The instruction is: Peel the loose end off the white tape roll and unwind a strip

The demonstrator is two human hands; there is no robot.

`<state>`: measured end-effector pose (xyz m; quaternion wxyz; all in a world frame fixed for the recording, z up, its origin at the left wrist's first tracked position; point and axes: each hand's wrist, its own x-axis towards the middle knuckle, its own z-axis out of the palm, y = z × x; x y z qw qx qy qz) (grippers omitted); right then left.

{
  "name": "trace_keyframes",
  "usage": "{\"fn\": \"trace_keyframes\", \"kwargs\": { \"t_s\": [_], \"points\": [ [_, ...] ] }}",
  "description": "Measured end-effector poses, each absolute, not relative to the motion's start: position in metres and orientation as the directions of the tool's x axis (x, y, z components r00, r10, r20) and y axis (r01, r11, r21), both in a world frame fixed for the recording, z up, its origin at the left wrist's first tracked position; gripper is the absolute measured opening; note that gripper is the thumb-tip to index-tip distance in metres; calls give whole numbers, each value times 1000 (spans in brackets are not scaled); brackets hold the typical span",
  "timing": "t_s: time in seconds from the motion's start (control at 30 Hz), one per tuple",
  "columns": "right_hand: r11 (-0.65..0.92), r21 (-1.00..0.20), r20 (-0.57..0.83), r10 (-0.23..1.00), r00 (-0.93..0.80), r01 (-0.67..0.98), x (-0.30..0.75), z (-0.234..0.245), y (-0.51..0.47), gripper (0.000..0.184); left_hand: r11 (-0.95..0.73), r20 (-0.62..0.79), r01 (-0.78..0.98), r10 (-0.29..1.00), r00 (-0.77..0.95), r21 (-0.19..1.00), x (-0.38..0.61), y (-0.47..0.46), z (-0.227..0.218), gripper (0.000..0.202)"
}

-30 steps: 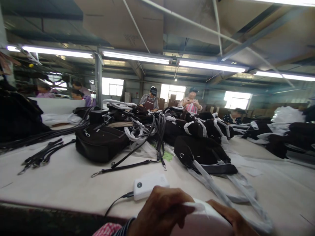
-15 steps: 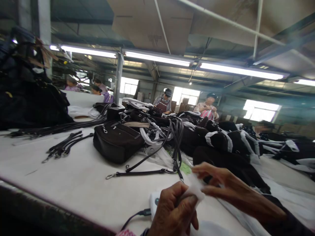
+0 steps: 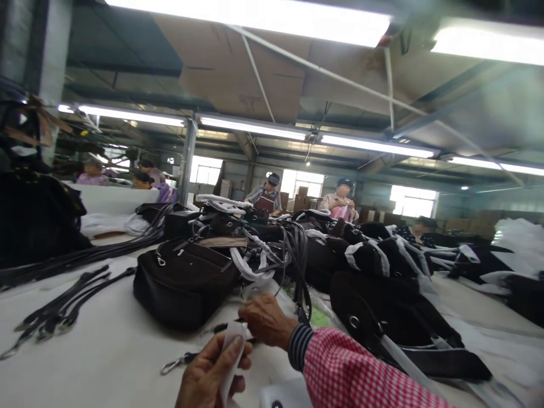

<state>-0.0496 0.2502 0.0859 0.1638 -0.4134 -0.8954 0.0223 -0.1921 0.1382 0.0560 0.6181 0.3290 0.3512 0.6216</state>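
My left hand [image 3: 212,368], low in the middle, pinches a folded strip of thin white wrapping sheet [image 3: 232,360] between thumb and fingers. Just above and to the right is my right hand [image 3: 267,320], back upward and fingers curled down. Its fingertips are close to the sheet's upper end and a black strap; what they grip is hidden. A strap's metal snap hook [image 3: 170,367] lies on the table left of my left hand. The black bag [image 3: 187,289] sits just beyond, with a zip pull on its front.
More black straps [image 3: 63,306] with hooks lie at left. Black bags with white-wrapped handles are heaped behind, and another black bag [image 3: 391,311] lies at right. A white device [image 3: 287,395] is at the bottom edge. Several co-workers [image 3: 266,195] are across the room.
My right hand has gone from spread fingers beside the white sheet to curled fingers farther left, over the straps. My left hand has shifted left with the sheet. The view has tilted up.
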Motion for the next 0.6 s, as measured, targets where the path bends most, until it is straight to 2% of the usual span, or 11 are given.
{"fn": "trace_keyframes", "kwargs": {
  "t_s": [0.1, 0.17, 0.27, 0.33, 0.4, 0.47, 0.6],
  "points": [
    [566, -345, 395, 811, -431, 749, -32, 128, 243, 24, 3, -18, -550, 1000, -22, 835, -188, 144, 76, 48],
    [562, -449, 430, 817, -383, 695, -25, 154, 229, 33, -58, 72, -599, 997, 0, 798, -182, 145, 94, 43],
    [571, -695, 394, 811, -432, 438, -24, 172, 193, 41, -153, 239, -665, 970, 40, 731, -172, 141, 114, 36],
    [496, -842, 343, 796, -499, 213, -27, 167, 165, 47, -150, 275, -669, 958, 85, 728, -166, 135, 120, 38],
    [422, -902, 310, 782, -540, 94, -31, 155, 141, 48, -113, 253, -659, 960, 122, 744, -161, 126, 120, 45],
    [382, -923, 296, 788, -540, 52, -35, 145, 124, 44, -87, 224, -649, 966, 130, 755, -158, 116, 119, 48],
    [293, -955, 278, 855, -439, -34, -35, 145, 104, 22, -140, 276, -635, 953, 121, 760, -158, 101, 117, 38]
  ]
}}
